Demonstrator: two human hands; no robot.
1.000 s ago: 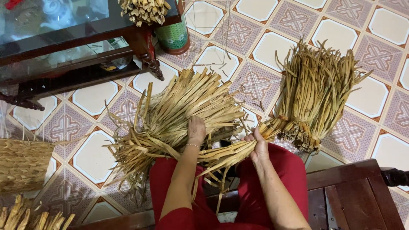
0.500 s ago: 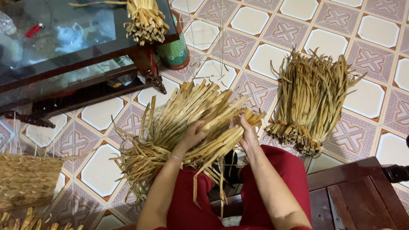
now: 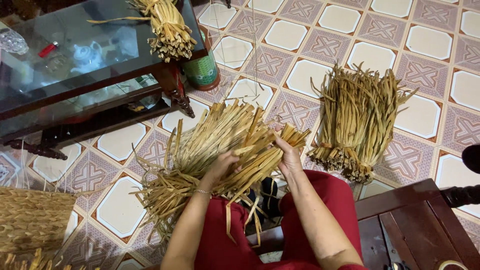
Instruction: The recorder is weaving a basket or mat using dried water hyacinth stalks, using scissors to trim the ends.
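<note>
Dried straw bundle (image 3: pixel 215 150) lies across the lap above the tiled floor (image 3: pixel 350 45); both hands, left (image 3: pixel 222 165) and right (image 3: pixel 289 156), grip it and should square its ends evenly.

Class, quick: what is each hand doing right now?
Left hand: closed on the big bundle of dried yellow straw strips.
Right hand: gripping the same bundle's end.

The fingertips of the left hand (image 3: pixel 222 165) are sinking out of sight among the dried reed strips (image 3: pixel 220 150), and the right hand (image 3: pixel 289 156) is hiding its palm against them. The woven basket (image 3: pixel 30 220) is running off the left edge, while the wooden chair (image 3: pixel 415 220) is getting cut off at the bottom. Small objects under the glass table (image 3: pixel 75 55) are blurring behind reflections.
</note>
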